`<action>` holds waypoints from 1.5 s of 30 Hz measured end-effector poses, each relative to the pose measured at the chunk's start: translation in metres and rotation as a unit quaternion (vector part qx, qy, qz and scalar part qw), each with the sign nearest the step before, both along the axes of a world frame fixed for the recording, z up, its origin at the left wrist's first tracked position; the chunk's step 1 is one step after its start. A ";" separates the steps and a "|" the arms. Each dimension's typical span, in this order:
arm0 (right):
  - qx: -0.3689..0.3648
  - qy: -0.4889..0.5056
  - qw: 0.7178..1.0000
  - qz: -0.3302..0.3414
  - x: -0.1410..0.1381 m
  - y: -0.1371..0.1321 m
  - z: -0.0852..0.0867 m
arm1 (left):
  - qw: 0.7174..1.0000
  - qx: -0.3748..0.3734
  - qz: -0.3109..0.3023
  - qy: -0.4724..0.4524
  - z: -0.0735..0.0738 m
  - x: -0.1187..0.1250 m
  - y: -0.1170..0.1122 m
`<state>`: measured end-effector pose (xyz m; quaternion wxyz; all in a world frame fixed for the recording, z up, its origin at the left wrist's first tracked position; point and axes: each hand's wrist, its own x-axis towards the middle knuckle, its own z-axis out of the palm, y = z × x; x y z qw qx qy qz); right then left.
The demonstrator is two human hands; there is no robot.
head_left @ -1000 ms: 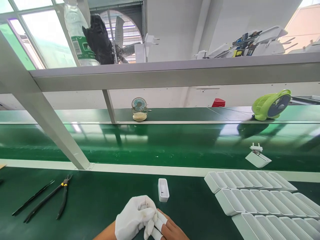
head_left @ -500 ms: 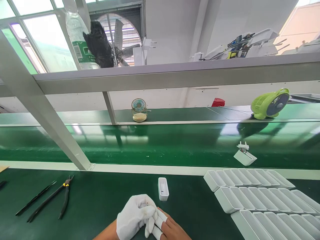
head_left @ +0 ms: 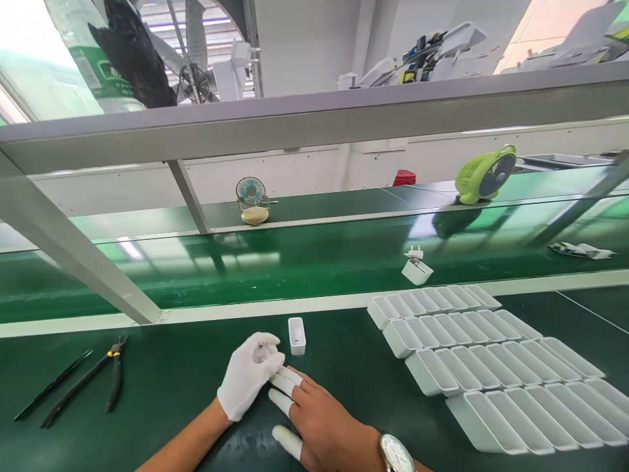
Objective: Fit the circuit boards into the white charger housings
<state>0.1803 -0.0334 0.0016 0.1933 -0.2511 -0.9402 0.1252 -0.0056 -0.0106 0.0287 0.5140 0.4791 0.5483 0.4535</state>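
My left hand (head_left: 249, 375) wears a white glove. Its thumb and fingers are curled in together at the fingertips of my right hand; whatever is between them is hidden. My right hand (head_left: 319, 410), palm down with a watch (head_left: 396, 453) on the wrist, has white finger cots (head_left: 287, 440) on its thumb and fingers. Those fingers are stretched out, thumb and index apart, their tips touching the gloved hand. Just beyond both hands, a small white plastic case (head_left: 297, 335) lies open side up on the dark green table, touched by neither hand.
Several rows of white cases (head_left: 472, 367) lie at the right. Black-handled pliers (head_left: 115, 377) and tweezers (head_left: 54, 385) are at the left. Beyond the pale edge strip, a white case with a plug (head_left: 417, 270) sits on the green belt. A slanted metal post (head_left: 73, 249) stands left.
The view has shifted, bringing more of the case rows and both forearms into sight. My right hand has spread its fingers and shows more fully; the hands still touch.
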 end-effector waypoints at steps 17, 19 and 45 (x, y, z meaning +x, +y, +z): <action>0.000 -0.025 1.000 0.015 0.001 0.000 0.019 | 0.943 0.131 -0.038 0.303 0.005 0.016 0.037; -0.005 -0.015 1.000 0.018 0.001 0.000 0.020 | 0.945 0.128 -0.032 0.298 0.005 0.007 0.033; 0.128 0.081 0.987 -0.052 -0.006 0.016 -0.089 | 0.977 0.101 0.025 0.185 0.003 0.005 0.029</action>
